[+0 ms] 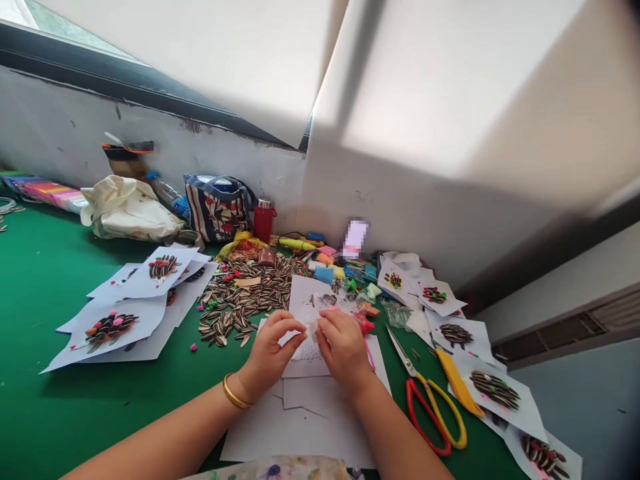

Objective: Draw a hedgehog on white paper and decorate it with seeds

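Both hands meet over white paper sheets (255,433) on the green table. My left hand (273,350), with a gold bangle at the wrist, pinches the left side of a small whitish, translucent piece (311,329). My right hand (345,347) has its fingers closed on the right side of that piece. Just beneath lies a sheet with a printed pattern (311,352), partly covered by the hands. A pile of striped sunflower seeds (240,300) spreads to the left of the sheet. Bits of coloured clay (324,274) lie beyond it.
Scissors with red and yellow handles (425,393) lie at the right. Decorated seed cards are stacked at the left (120,327) and right (505,393). Along the wall stand a cream bag (133,210), a patterned bag (220,210), a red bottle (264,220) and a phone (355,239).
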{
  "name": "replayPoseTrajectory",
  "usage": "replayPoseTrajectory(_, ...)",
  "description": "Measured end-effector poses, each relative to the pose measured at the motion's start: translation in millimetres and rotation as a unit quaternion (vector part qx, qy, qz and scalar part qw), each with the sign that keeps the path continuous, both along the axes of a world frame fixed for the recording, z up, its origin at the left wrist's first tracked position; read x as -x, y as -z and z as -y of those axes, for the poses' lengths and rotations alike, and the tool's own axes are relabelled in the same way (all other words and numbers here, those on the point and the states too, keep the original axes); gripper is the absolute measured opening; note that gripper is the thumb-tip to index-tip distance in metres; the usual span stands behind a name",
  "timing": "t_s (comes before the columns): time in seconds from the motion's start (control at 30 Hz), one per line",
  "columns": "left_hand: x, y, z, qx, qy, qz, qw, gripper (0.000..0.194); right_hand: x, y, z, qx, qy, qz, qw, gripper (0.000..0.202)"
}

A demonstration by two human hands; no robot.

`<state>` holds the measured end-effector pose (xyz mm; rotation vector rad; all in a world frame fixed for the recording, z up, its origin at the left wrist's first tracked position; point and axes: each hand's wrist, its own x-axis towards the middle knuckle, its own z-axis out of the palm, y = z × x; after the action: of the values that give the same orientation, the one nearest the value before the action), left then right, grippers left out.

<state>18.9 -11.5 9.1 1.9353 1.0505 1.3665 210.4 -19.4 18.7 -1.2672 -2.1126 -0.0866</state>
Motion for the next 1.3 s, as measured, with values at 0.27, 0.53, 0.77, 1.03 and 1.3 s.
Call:
replayPoseTrajectory(0.27, 0, -0.4, -3, 0.015, -0.006, -0.043, 0.999, 0.014, 6, 4.5, 7, -0.004, -0.025, -0.032, 0.999, 0.023)
replayPoseTrajectory(0.53, 2, 0.7, 2, -0.034, 0.060, -0.220, 0.973, 0.026, 9, 7.6, 8, 0.032, 0.004, -0.051, 0.998, 0.023)
replayPoseTrajectory(0.77, 12, 6.2, 0, -0.017, 0.024, -0.173, 0.984, 0.020, 14, 13.5, 9, 0.077, -0.068, -0.100, 0.990, 0.015)
replayPoseTrajectory(1.03, 23, 11.7, -19, 0.071, -0.022, -0.073, 0.995, 0.026, -34, 14.7, -9, -0.006, 0.079, -0.076, 0.994, 0.022)
replayPoseTrajectory(1.3, 23, 7.9, -9, 0.051, -0.041, -0.362, 0.930, 0.037, -62, 22.1, -21, 0.009, 0.244, 0.005, 0.970, 0.038)
